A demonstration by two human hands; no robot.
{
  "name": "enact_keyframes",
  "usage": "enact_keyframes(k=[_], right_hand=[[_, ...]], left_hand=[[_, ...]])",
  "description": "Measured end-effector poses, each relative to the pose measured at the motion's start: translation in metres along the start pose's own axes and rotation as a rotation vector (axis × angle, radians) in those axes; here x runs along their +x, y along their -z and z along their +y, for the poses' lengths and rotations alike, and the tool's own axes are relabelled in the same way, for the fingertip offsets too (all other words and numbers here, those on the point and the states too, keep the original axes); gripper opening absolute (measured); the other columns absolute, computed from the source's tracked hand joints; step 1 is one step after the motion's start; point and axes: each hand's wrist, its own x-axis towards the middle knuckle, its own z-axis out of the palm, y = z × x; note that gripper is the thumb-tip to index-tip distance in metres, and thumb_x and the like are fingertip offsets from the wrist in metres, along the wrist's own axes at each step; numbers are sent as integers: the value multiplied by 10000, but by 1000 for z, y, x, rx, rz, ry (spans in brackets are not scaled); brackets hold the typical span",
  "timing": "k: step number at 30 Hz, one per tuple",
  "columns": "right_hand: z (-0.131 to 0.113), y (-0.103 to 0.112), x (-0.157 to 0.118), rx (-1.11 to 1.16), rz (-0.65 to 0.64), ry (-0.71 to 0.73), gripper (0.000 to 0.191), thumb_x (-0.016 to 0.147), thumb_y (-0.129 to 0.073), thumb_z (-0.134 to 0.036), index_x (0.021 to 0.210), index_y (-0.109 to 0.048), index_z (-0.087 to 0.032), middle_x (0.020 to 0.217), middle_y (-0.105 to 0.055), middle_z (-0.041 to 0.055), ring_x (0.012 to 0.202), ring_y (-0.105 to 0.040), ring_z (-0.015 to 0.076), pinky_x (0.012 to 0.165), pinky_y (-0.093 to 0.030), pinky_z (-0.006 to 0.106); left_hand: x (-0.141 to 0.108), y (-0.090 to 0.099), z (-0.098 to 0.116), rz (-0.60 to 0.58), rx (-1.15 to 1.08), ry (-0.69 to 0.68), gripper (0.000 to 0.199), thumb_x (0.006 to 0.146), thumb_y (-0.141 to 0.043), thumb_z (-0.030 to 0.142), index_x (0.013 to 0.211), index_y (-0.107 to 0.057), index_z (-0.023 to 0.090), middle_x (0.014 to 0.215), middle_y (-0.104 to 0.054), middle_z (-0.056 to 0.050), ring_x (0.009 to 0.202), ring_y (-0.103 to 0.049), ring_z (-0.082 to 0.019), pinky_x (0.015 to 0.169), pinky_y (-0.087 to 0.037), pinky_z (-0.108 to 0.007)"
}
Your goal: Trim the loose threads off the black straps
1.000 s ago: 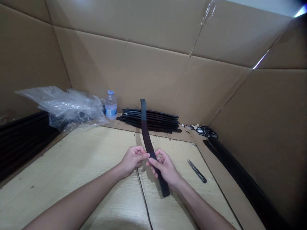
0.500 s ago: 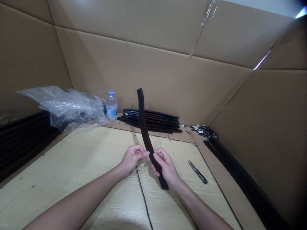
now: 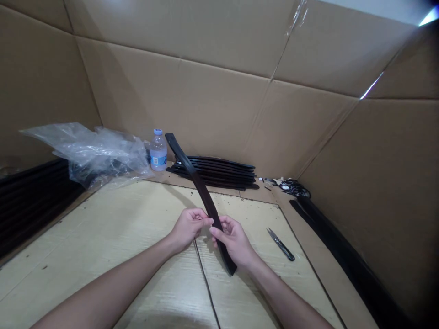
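Fingers [image 3: 208, 221] on strip [image 3: 203, 188]; far end swung left.

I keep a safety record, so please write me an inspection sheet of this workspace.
Surface: pale board, scattered dark specks, dark line between the arms.
Job's things: curved dark strip in hand; snips lying at right; stacked dark strips at back.
Clutter: crumpled clear plastic back left, bottle upright beside it, small scraps back right.
Grips: right hand holds the curved strip; left hand pinched at its edge.
Cables: tangled dark strands back right; whether cables, unclear.
Surroundings: cardboard walls; long dark pieces at both sides.
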Motion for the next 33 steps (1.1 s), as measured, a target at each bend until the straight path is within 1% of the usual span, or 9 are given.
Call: enact_keyframes(k=[2, 5, 8, 12, 16, 19, 23, 26, 33], right_hand=[[2, 0, 0, 47, -13, -28, 313, 726, -697, -351, 853, -457, -196, 570, -578, -57, 417, -487, 79, 405, -393, 192], [3, 1, 0, 120, -21, -7, 279, 788, -632, -369, 838, -404, -215, 659, -634, -25, 433, -500, 81, 389, -364, 179], [3, 1, 1, 203, -7, 4, 202, 845, -556, -367, 824, -440, -202, 747, -649, 6, 525, -525, 83, 454, -382, 184], [3, 2, 0, 162, 13, 38, 182, 803, -625, -326, 870, -550, -174, 789, -640, 14, 628, -545, 91, 555, -414, 199], [3, 4, 2, 135, 24, 17, 361, 706, -726, -286, 1025, -600, -172, 822, -664, 17, 696, -592, 118, 645, -449, 229], [2, 7, 4, 79, -9, 15, 316, 652, -763, -267, 920, -650, -143, 882, -687, 49, 775, -618, 140, 725, -466, 247], [1, 8, 3, 51, -55, -11, 284, 663, -751, -290, 822, -555, -159, 714, -671, 6, 549, -585, 99, 534, -473, 223], [2, 6, 1, 83, -116, -42, 312, 755, -666, -350, 846, -402, -211, 695, -673, 1, 416, -519, 88, 367, -381, 184], [0, 6, 3, 160, -56, -35, 212, 838, -564, -363, 846, -417, -211, 739, -640, -2, 510, -495, 72, 426, -344, 168]], left_hand=[[-1, 0, -1, -28, 7, -8, 286, 655, -743, 318, 608, -538, 124, 479, -517, 30, 389, -357, -47, 400, -212, -176], [-1, 0, -1, -65, 15, -26, 278, 703, -710, 321, 629, -525, 127, 497, -541, 14, 395, -360, -47, 410, -209, -180], [-2, -1, 1, -47, -10, -19, 289, 725, -694, 316, 625, -494, 134, 517, -552, 16, 377, -308, -30, 400, -183, -178], [0, -1, 2, -12, -29, -15, 300, 683, -726, 309, 613, -493, 132, 542, -558, 18, 394, -332, -33, 405, -206, -175], [1, 1, 0, 9, -10, -40, 323, 602, -778, 291, 593, -503, 124, 499, -475, 51, 418, -350, -40, 412, -218, -171], [1, 1, -1, -13, -16, -33, 317, 618, -771, 294, 594, -507, 119, 522, -495, 39, 435, -368, -42, 422, -237, -170], [-1, 0, 0, -74, -64, -20, 309, 644, -754, 289, 605, -494, 128, 564, -571, 1, 468, -468, -77, 442, -286, -181], [-2, -1, 0, -121, -77, 6, 296, 676, -730, 287, 624, -477, 142, 483, -553, 11, 415, -465, -87, 416, -253, -178], [-1, -1, 2, -31, -55, 4, 320, 709, -710, 283, 607, -439, 146, 467, -514, 48, 355, -269, -16, 392, -165, -166]])
